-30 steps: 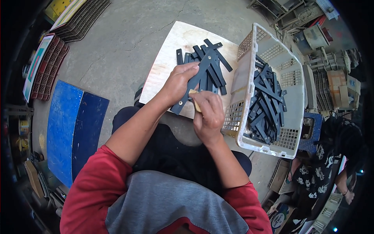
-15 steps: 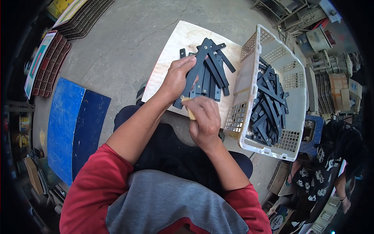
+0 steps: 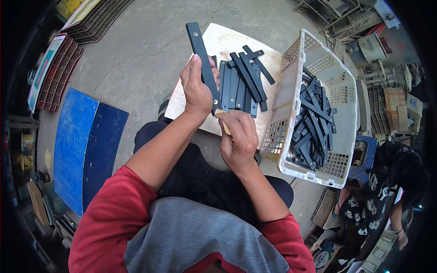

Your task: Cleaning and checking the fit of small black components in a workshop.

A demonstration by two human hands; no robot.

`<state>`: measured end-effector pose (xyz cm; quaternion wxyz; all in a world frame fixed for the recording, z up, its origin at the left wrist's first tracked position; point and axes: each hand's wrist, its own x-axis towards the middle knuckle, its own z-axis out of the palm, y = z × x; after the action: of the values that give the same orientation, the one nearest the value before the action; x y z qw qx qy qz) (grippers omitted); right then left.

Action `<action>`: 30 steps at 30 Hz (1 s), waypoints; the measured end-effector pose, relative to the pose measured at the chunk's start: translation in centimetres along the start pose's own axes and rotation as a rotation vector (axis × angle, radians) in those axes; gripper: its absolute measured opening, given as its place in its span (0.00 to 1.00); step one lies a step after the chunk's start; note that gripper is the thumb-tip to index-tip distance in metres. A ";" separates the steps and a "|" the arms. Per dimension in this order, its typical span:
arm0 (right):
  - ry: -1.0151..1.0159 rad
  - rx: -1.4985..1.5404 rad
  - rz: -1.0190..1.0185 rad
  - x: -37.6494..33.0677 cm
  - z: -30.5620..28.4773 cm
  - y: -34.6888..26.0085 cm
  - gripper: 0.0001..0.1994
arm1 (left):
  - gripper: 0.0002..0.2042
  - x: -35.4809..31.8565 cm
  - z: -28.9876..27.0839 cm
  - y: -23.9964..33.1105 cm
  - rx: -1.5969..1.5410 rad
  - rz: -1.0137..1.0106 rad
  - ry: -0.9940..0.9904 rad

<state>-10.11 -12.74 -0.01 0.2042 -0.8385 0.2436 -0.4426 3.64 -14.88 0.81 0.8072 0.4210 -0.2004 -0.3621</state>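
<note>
My left hand (image 3: 197, 87) is wrapped round a black flat bar (image 3: 199, 45) with small round holes near its ends, raised above the white board. The bar slants, its far end reaching past the board's left edge. In my right hand (image 3: 240, 136) a small yellowish pad (image 3: 222, 121) is pinched, pressed to the bar's near end. Whether the pad is cloth or sandpaper I cannot tell. Beyond my hands a pile of similar black bars (image 3: 248, 75) lies on the white board (image 3: 221, 38), some crossing over others.
To the right a white plastic crate (image 3: 328, 178) holds many black bars (image 3: 314, 118). A blue box (image 3: 73, 145) stands on the floor at left, with a red-brown crate (image 3: 59, 77) behind it. At lower right another person (image 3: 368, 207) in patterned clothing is beside more crates.
My left hand has shifted left, and the bar has swung so its far end points up-left, off the pile. The pad stays at the near end.
</note>
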 end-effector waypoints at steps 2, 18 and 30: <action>0.013 -0.010 0.011 0.0 0.1 0.6 0.19 | 0.20 -0.2 0.4 0.0 0.027 0.053 0.022; 0.055 0.031 0.061 0.3 0.0 0.4 0.13 | 0.21 -0.1 0.6 -0.1 0.035 0.057 0.051; -0.068 0.021 -0.025 0.4 -0.6 -0.3 0.15 | 0.20 0.1 0.5 0.3 0.296 -0.207 -0.087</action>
<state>-10.33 -12.76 0.71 0.2158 -0.8539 0.2215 -0.4187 3.57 -15.08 1.34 0.6853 0.5375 -0.2417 -0.4278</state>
